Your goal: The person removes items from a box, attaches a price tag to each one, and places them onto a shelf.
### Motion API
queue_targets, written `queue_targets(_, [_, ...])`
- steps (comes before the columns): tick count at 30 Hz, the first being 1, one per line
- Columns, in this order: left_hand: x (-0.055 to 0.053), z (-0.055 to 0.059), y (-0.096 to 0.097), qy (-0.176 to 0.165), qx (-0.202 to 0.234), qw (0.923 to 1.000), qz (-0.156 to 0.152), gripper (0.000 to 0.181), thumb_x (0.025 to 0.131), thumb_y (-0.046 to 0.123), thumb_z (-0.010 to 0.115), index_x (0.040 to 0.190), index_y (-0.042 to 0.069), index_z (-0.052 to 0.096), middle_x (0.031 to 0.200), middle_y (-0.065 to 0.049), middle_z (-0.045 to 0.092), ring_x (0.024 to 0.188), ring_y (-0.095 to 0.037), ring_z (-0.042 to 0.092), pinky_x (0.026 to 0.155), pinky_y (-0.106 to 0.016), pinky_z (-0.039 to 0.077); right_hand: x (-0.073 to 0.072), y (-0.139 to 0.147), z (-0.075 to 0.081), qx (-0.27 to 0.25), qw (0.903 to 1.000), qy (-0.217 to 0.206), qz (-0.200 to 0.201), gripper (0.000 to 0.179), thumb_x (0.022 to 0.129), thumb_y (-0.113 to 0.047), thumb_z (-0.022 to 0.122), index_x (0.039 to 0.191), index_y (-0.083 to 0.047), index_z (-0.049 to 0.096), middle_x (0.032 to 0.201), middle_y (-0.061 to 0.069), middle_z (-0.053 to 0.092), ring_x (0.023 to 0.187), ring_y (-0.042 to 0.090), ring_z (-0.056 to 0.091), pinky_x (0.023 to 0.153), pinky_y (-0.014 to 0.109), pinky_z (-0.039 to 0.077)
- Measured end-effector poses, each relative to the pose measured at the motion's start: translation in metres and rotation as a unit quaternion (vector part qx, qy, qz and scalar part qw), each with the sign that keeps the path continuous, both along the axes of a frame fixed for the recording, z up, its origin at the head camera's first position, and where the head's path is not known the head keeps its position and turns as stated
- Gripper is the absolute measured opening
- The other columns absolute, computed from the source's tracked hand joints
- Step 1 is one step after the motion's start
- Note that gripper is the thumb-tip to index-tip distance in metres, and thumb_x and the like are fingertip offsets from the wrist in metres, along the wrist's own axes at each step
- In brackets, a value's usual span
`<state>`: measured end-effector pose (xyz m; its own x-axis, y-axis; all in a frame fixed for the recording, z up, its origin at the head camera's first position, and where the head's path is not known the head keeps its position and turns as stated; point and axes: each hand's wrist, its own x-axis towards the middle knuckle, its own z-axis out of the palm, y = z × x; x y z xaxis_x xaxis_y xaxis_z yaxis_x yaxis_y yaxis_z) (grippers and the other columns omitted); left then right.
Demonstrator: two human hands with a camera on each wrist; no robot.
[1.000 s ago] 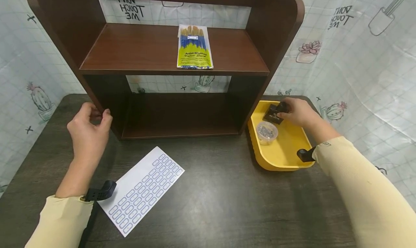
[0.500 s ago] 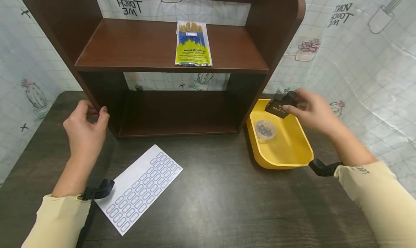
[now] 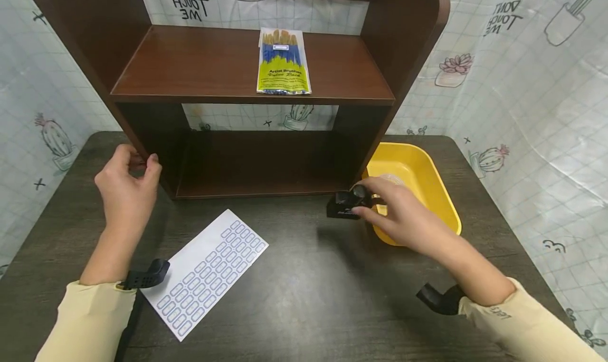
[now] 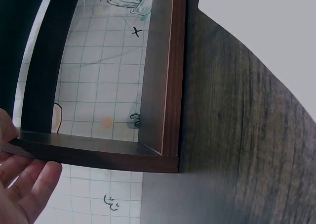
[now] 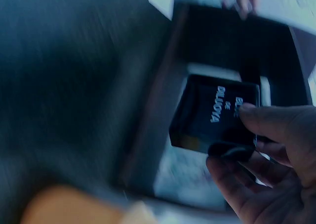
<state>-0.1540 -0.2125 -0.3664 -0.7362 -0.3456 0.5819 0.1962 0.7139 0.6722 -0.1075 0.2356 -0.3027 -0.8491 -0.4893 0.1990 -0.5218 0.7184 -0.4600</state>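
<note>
My right hand (image 3: pixel 404 214) pinches a black perfume bottle (image 5: pixel 212 110), square and lettered in white, by its round-cap end. In the head view the bottle (image 3: pixel 343 206) is over the table, in front of the lower right corner of the dark brown shelf unit (image 3: pixel 256 99). My left hand (image 3: pixel 128 188) grips the front edge of the unit's left side panel, thumb on the inner side and fingers outside, as the left wrist view shows the fingers (image 4: pixel 39 184) under the panel. A yellow tray (image 3: pixel 429 188) lies just behind my right hand.
A pack of artist brushes (image 3: pixel 283 69) leans on the middle shelf. A white label sheet (image 3: pixel 206 272) lies on the dark table (image 3: pixel 294 298) near my left wrist. Inside the tray, a clear round tub (image 3: pixel 393 179) is mostly hidden by my right hand. A patterned sheet (image 3: pixel 537 114) hangs behind.
My right hand has lifted the perfume bottle out of the yellow tray and carried it left and toward me, to the front of the shelf unit. My left hand keeps its grip.
</note>
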Motion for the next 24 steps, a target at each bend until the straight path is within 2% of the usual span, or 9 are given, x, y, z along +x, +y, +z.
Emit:
queue_targets(5, [-0.001,0.0,-0.001,-0.002,0.0,1.0,0.0,0.022,0.099,0.014,0.061,0.107,-0.006,0.066,0.096,-0.024,0.075,0.079,0.025,0.045,0.063,0.0,0.031,0.008,-0.033,-0.029,-0.004,0.999,-0.04,0.019,0.023,0.096,-0.014,0.077,0.115,-0.012,0.065,0.1,-0.003,0.069,0.089,0.011,0.066,0.082,0.035,0.061])
queue_targets(9, [-0.001,-0.001,-0.001,-0.002,-0.003,1.0,0.0,0.022,0.099,0.014,0.061,0.108,-0.006,0.066,0.097,-0.024,0.075,0.079,0.024,0.045,0.063,-0.001,0.031,0.009,-0.049,-0.044,0.001,0.9985,-0.042,0.035,0.027,0.094,-0.014,0.078,0.117,-0.009,0.065,0.105,0.001,0.07,0.098,0.014,0.068,0.089,0.037,0.061])
queue_targets(18, [-0.001,-0.002,-0.001,0.001,-0.002,1.0,-0.001,0.022,0.099,0.013,0.061,0.108,-0.006,0.067,0.096,-0.024,0.075,0.08,0.024,0.046,0.063,-0.001,0.031,0.011,-0.062,-0.063,0.011,0.9977,-0.038,0.056,0.029,0.094,-0.016,0.079,0.117,-0.007,0.064,0.105,0.002,0.07,0.095,0.019,0.065,0.088,0.036,0.058])
queue_targets(24, [0.0,-0.001,-0.001,0.001,-0.004,1.0,0.0,0.023,0.1,0.014,0.061,0.11,-0.006,0.066,0.097,-0.023,0.075,0.081,0.026,0.044,0.064,0.0,0.032,0.012,-0.065,-0.066,0.012,0.9977,-0.041,0.053,0.032,0.094,-0.017,0.079,0.12,-0.008,0.064,0.11,0.002,0.071,0.1,0.019,0.066,0.092,0.037,0.057])
